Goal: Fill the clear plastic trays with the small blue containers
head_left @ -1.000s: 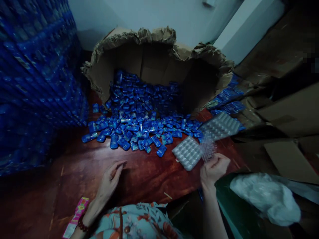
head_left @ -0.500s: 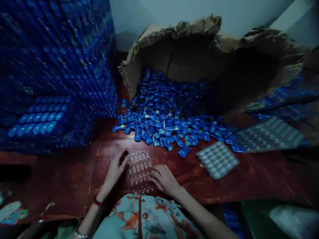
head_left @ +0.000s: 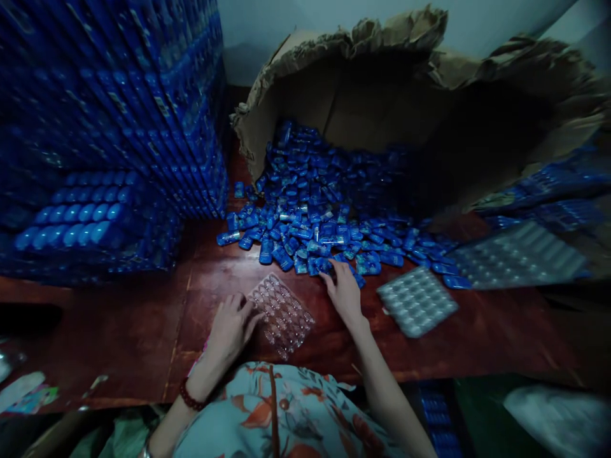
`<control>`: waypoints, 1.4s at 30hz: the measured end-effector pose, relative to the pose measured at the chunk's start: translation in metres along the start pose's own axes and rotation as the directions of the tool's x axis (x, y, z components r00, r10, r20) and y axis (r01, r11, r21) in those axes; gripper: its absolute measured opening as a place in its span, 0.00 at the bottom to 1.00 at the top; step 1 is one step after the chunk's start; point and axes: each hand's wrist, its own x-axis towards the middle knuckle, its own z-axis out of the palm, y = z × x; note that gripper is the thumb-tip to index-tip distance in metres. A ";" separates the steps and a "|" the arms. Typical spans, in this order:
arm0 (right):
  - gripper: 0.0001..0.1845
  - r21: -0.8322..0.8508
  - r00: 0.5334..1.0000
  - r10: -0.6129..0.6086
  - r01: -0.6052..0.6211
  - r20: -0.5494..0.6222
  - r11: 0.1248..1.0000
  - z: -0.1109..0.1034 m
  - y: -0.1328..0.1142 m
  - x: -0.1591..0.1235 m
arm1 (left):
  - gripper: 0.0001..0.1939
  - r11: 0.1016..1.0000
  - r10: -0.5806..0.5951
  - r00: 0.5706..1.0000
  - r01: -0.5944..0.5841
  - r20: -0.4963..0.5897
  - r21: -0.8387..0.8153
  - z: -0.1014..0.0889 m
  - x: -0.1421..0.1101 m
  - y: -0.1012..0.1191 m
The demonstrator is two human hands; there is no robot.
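A clear plastic tray (head_left: 282, 312) with rows of moulded hollows lies at an angle on the table in front of me. My left hand (head_left: 231, 327) is at its left corner, fingers bent and thumb over the edge. My right hand (head_left: 344, 292) reaches to the front of a heap of small blue packets (head_left: 305, 210). Its thumb and forefinger are slightly apart against the nearest packets, and none is lifted. The heap spills out of a torn cardboard box (head_left: 382, 114) lying on its side.
Stacks of filled blue trays (head_left: 119, 108) rise at the left, with a lower stack (head_left: 76, 222) before them. To the right lie an empty-looking tray stack (head_left: 417, 302) and another greyish tray pile (head_left: 520, 257). The reddish wooden table (head_left: 157, 331) ends close to my body.
My right hand has left the tray and moved forward to the packets. The clear tray has turned and shifted slightly right, with my left hand still at its left side.
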 end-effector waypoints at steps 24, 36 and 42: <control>0.19 -0.260 0.901 0.214 -0.118 0.378 0.958 -0.014 -0.013 0.011 | 0.26 0.997 0.081 0.996 -0.081 0.034 -0.011 0.004 0.141 0.068; 0.21 0.461 0.906 0.353 -0.424 0.235 0.780 -0.019 0.012 -0.033 | 0.30 0.962 0.144 0.972 -0.094 0.186 -0.255 0.004 0.199 0.045; 0.17 0.706 0.964 0.186 -0.267 0.192 0.656 0.008 -0.029 -0.023 | 0.20 0.871 0.254 0.962 -0.182 0.102 -0.457 0.002 0.199 0.031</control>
